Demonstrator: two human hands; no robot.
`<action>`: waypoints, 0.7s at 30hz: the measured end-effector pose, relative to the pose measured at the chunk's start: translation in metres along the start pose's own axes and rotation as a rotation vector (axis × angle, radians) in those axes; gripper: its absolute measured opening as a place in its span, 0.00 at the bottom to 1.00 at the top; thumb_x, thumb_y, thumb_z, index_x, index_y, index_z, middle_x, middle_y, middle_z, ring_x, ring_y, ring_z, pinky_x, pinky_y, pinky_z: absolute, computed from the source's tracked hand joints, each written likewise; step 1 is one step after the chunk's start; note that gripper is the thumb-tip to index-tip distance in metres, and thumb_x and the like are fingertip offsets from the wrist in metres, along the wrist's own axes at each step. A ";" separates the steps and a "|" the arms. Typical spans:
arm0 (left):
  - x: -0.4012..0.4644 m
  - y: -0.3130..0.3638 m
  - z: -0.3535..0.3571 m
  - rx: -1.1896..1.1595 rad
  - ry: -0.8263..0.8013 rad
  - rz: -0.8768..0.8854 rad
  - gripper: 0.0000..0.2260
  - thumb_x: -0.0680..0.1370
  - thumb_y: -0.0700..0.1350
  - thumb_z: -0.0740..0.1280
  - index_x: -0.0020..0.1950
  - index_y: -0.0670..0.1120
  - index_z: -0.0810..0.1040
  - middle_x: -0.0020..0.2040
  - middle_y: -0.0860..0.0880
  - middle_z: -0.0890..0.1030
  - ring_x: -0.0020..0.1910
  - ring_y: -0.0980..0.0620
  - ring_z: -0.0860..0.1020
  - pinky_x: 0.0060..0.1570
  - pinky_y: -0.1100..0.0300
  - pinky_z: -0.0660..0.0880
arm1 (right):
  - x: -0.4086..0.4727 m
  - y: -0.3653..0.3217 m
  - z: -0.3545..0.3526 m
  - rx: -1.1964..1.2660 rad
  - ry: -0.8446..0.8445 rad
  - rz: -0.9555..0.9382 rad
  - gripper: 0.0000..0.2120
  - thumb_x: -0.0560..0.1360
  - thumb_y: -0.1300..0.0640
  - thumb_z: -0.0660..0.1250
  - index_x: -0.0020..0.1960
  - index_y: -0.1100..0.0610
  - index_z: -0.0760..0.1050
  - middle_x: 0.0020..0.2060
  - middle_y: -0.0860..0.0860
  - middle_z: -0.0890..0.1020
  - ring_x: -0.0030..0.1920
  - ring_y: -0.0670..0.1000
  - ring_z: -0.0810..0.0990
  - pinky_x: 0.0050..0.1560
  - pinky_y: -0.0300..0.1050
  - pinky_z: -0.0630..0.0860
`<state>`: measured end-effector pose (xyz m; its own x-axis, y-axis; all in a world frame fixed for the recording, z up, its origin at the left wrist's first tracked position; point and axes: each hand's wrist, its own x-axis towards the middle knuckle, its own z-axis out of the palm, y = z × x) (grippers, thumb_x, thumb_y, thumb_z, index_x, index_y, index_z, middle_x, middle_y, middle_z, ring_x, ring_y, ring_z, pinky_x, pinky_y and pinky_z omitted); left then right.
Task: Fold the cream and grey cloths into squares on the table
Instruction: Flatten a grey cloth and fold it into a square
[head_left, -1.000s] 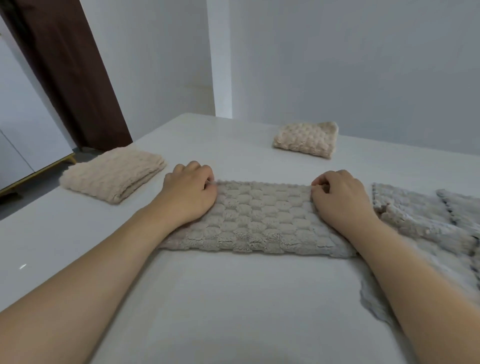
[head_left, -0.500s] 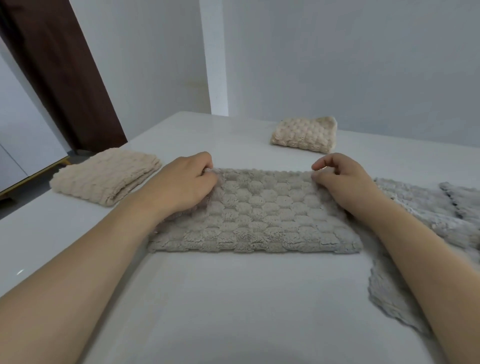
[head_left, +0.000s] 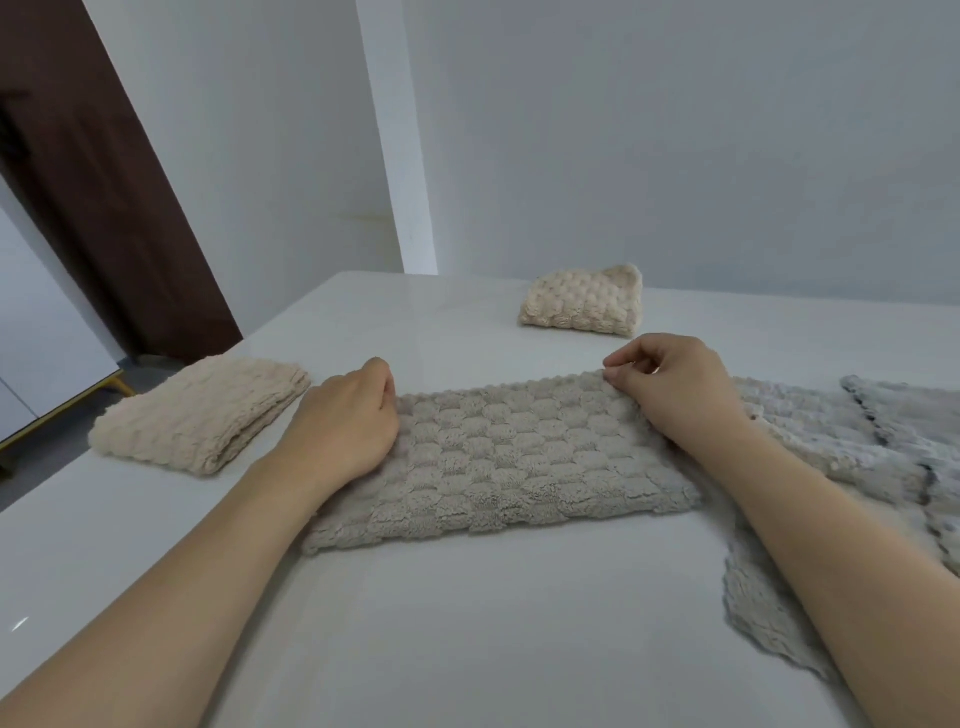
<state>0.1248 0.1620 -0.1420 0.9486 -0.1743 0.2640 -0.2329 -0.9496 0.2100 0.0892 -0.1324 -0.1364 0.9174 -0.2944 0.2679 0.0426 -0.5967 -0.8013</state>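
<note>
Centrally, both hands pinch far edge of nubby rectangular grey cloth (head_left: 509, 457).

Left hand (head_left: 347, 422) fingertips hidden; unfolded grey cloths (head_left: 852, 441) edge-cropped

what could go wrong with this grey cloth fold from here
The right hand pinches the far right corner of the half-folded grey textured cloth, lifted slightly, while the left hand holds the far left corner low; the layers may shift and skew the fold. The cloth's right end also lies against the loose pile of grey cloths, which could drag along.
</note>
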 end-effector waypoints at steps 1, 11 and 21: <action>0.000 0.001 0.000 -0.005 0.028 0.007 0.07 0.82 0.43 0.52 0.49 0.47 0.69 0.37 0.51 0.74 0.37 0.51 0.72 0.36 0.53 0.63 | 0.001 -0.001 -0.001 0.015 0.014 -0.011 0.02 0.74 0.58 0.71 0.43 0.52 0.81 0.33 0.49 0.79 0.31 0.45 0.73 0.32 0.36 0.68; -0.005 0.011 0.005 -0.045 -0.069 0.002 0.07 0.83 0.47 0.52 0.49 0.48 0.67 0.41 0.49 0.77 0.42 0.47 0.75 0.39 0.53 0.68 | 0.007 0.003 -0.015 0.051 -0.016 0.155 0.05 0.76 0.54 0.69 0.43 0.54 0.81 0.39 0.51 0.83 0.39 0.51 0.80 0.41 0.44 0.76; -0.039 0.078 0.020 -0.031 -0.166 0.201 0.24 0.84 0.52 0.46 0.79 0.47 0.57 0.78 0.50 0.60 0.78 0.48 0.55 0.76 0.53 0.50 | -0.030 -0.044 0.025 -0.271 -0.149 -0.056 0.19 0.83 0.53 0.50 0.70 0.59 0.68 0.69 0.56 0.70 0.66 0.57 0.70 0.67 0.50 0.65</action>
<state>0.0734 0.0896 -0.1545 0.9041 -0.4017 0.1459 -0.4245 -0.8834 0.1984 0.0694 -0.0784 -0.1223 0.9654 -0.1546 0.2101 0.0061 -0.7919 -0.6106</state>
